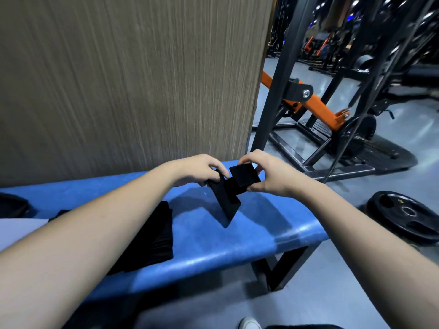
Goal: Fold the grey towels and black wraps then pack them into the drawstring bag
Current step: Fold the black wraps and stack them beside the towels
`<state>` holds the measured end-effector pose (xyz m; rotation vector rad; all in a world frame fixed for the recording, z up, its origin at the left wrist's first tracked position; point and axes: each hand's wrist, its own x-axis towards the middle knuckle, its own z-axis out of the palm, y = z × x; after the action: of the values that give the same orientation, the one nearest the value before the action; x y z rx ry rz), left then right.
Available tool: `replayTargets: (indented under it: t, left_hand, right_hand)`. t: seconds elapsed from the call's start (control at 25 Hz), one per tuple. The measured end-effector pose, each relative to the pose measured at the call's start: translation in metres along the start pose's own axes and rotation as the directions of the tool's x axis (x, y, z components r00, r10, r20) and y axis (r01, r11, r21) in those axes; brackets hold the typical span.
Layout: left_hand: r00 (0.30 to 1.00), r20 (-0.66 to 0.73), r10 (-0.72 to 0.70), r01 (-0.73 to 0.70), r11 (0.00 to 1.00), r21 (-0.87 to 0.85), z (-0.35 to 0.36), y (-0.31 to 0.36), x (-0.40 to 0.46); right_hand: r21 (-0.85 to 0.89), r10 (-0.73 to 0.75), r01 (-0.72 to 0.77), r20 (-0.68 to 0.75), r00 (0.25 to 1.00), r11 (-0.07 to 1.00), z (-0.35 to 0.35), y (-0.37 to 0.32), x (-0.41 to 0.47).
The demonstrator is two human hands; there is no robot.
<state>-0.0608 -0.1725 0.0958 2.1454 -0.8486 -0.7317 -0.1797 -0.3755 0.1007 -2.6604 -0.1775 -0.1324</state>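
A wood-grain wall panel (130, 79) fills the upper left, and a black and orange gym machine (316, 108) stands on the grey floor to the right. Below them the blue padded tabletop (202, 245) runs across the view, with a weight plate (408, 214) lying on the floor past its right end. On the tabletop, left of centre, lies a heap of black fabric (156, 236), probably more wraps, though I cannot tell whether they are folded. At the far left edge a dark bundle (11, 205) may be the drawstring bag; it is too cut off to say. No grey towel can be picked out with certainty.

The step in hand looks like folding one black wrap (228, 195), held just above the tabletop near its far edge. The left hand (202, 170) pinches the wrap's near portion, whose free end hangs down toward the padding. The right hand (268, 176) has its grip clamped on the other end, thumb beneath and fingers curled over the top, turning a squared flap up and over.

The next move likely calls for laying that flap flat onto the rest, edges matched, and pressing the crease before doubling it again.
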Motion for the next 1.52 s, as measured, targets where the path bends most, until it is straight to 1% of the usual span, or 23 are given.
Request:
replayTargets:
  t: [0.08, 0.16, 0.2, 0.24, 0.32, 0.36, 0.52, 0.6, 0.68, 0.88, 0.96, 1.04, 1.16, 1.24, 1.28, 1.36, 1.4, 1.44, 1.52]
  left_hand:
    - [0.995, 0.096, -0.034, 0.038, 0.999, -0.036, -0.001, 0.011, -0.022]
    - [0.978, 0.203, -0.054, 0.076, 0.992, -0.103, -0.005, 0.012, -0.035]
    - [0.973, 0.227, -0.047, 0.069, 0.994, -0.090, -0.008, 0.010, -0.041]
    - [0.971, 0.237, -0.034, 0.044, 0.998, -0.037, -0.011, 0.008, -0.046]
    - [0.972, 0.235, 0.020, -0.039, 0.996, 0.075, -0.013, 0.004, -0.054]
    - [0.974, 0.221, 0.051, -0.073, 0.993, 0.091, -0.014, 0.003, -0.057]
    - [0.981, 0.157, 0.114, -0.119, 0.993, 0.023, -0.010, -0.004, -0.059]
    - [0.990, 0.061, 0.125, -0.129, 0.989, 0.070, -0.007, -0.007, -0.060]
    - [0.994, 0.007, 0.113, -0.113, 0.990, 0.080, -0.006, -0.011, -0.058]
    - [0.997, 0.044, 0.059, -0.056, 0.996, -0.063, 0.001, -0.020, -0.059]
    - [0.997, 0.013, 0.073, -0.072, 0.995, -0.070, 0.006, -0.021, -0.060]
    - [0.997, -0.015, 0.073, -0.073, 0.997, -0.032, 0.009, -0.022, -0.062]
    - [0.998, -0.056, 0.041, -0.040, 0.999, 0.025, 0.013, -0.018, -0.064]
    - [0.997, -0.066, 0.026, -0.025, 0.999, 0.022, 0.016, -0.015, -0.064]
    - [0.998, -0.064, 0.022, -0.022, 1.000, -0.001, 0.017, -0.014, -0.063]
    - [0.999, -0.035, 0.020, -0.023, 0.995, -0.100, 0.018, -0.016, -0.063]
    - [1.000, -0.010, 0.024, -0.025, 0.987, -0.157, 0.018, -0.018, -0.063]
    - [0.999, 0.023, 0.030, -0.024, 0.976, -0.215, 0.017, -0.019, -0.064]
    - [0.995, 0.096, 0.039, -0.004, 0.939, -0.343, 0.016, -0.020, -0.068]
  right_hand:
    - [0.026, -0.011, 0.011, -0.002, 1.000, 1.000, 0.000, -0.014, -0.016]
    - [0.085, 0.015, -0.014, -0.017, 1.000, 0.996, 0.001, -0.025, -0.030]
    - [0.128, 0.033, -0.029, -0.023, 0.999, 0.991, 0.002, -0.029, -0.037]
    - [0.176, 0.051, -0.045, -0.027, 0.998, 0.983, 0.003, -0.033, -0.043]
    - [0.264, 0.079, -0.068, -0.033, 0.996, 0.962, 0.004, -0.038, -0.052]
    - [0.296, 0.088, -0.073, -0.036, 0.995, 0.952, 0.005, -0.040, -0.055]
    - [0.398, 0.085, -0.062, -0.040, 0.996, 0.915, 0.008, -0.048, -0.060]
    - [0.408, 0.075, -0.049, -0.048, 0.996, 0.912, 0.011, -0.051, -0.061]
    - [0.388, 0.070, -0.042, -0.058, 0.996, 0.921, 0.016, -0.051, -0.062]
    - [0.343, 0.070, -0.036, -0.089, 0.994, 0.939, 0.030, -0.048, -0.062]
    - [0.349, 0.073, -0.033, -0.101, 0.992, 0.937, 0.035, -0.048, -0.062]
    - [0.326, 0.062, -0.021, -0.115, 0.991, 0.945, 0.040, -0.050, -0.061]
    - [0.210, 0.040, -0.015, -0.117, 0.992, 0.978, 0.047, -0.057, -0.058]
    - [0.105, 0.013, -0.002, -0.104, 0.995, 0.994, 0.054, -0.065, -0.055]
    - [0.035, -0.015, 0.018, -0.102, 0.995, 0.999, 0.058, -0.069, -0.054]
    - [-0.111, -0.082, 0.070, -0.110, 0.990, 0.991, 0.069, -0.074, -0.053]
    - [-0.141, -0.096, 0.079, -0.122, 0.988, 0.987, 0.073, -0.075, -0.052]
    - [-0.131, -0.090, 0.072, -0.133, 0.987, 0.989, 0.076, -0.075, -0.052]
    - [-0.055, -0.046, 0.038, -0.141, 0.989, 0.998, 0.080, -0.076, -0.051]
